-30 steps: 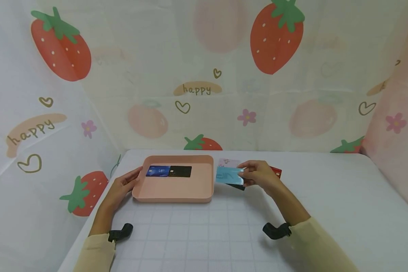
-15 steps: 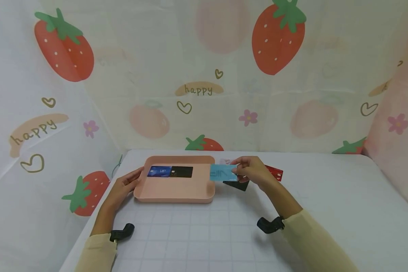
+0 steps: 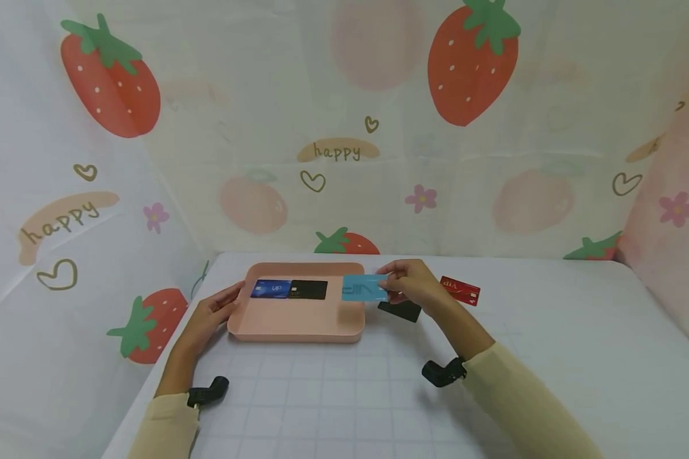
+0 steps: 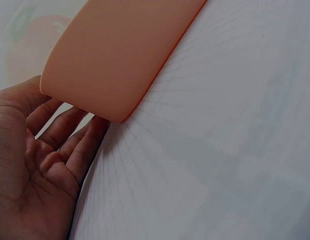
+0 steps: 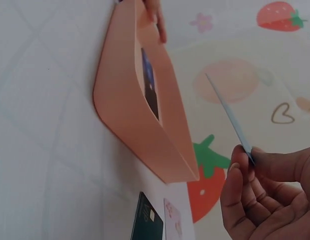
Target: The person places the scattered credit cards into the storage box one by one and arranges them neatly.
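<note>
My right hand (image 3: 409, 280) pinches a light blue VIP card (image 3: 360, 288) by its right end, above the right side of a peach tray (image 3: 298, 322). In the right wrist view the light blue card (image 5: 226, 112) shows edge-on between thumb and fingers, raised clear of the tray wall. Inside the tray a blue VIP card (image 3: 272, 289) and a black card (image 3: 309, 289) lie flat, end to end. My left hand (image 3: 209, 312) rests against the tray's left end, its fingers extended along the wall; the left wrist view shows the fingertips at that end (image 4: 112, 75).
Right of the tray lie a dark card (image 3: 400, 310) and a red VIP card (image 3: 461, 291) on the white table (image 3: 540, 331). A pale patterned card (image 5: 172, 220) beside the dark one shows in the right wrist view. A strawberry-print curtain (image 3: 344, 89) stands behind.
My right hand has carried the light blue card leftward, from over the loose cards to over the tray's right side. More of the red card shows now. The left hand stays at the tray.
</note>
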Demonstrator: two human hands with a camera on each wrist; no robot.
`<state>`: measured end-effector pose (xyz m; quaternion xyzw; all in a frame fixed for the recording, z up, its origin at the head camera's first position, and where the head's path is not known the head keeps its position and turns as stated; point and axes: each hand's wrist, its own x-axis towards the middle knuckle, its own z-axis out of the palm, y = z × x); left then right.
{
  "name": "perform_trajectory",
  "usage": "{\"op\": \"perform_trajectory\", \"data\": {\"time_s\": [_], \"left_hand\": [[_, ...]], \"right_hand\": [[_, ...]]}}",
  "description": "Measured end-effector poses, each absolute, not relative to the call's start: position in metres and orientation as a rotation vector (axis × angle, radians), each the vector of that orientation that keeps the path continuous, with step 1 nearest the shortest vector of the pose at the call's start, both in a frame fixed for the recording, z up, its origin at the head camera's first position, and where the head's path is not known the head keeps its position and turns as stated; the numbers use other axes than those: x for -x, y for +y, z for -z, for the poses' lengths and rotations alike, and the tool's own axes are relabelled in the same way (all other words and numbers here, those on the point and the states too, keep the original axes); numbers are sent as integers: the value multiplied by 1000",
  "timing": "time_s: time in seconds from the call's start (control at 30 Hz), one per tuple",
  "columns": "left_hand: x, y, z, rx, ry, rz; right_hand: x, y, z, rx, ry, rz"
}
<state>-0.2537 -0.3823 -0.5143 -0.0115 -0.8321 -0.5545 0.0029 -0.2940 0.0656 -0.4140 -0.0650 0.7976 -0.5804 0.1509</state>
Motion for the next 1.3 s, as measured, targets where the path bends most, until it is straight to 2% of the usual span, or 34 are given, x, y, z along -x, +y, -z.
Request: {"op": "perform_trajectory", "data": {"time_s": [1.3], "left_hand": [[257, -383, 516, 7, -2620, 1729]], "right_hand": [[315, 11, 422, 163, 2304, 1638]]}}
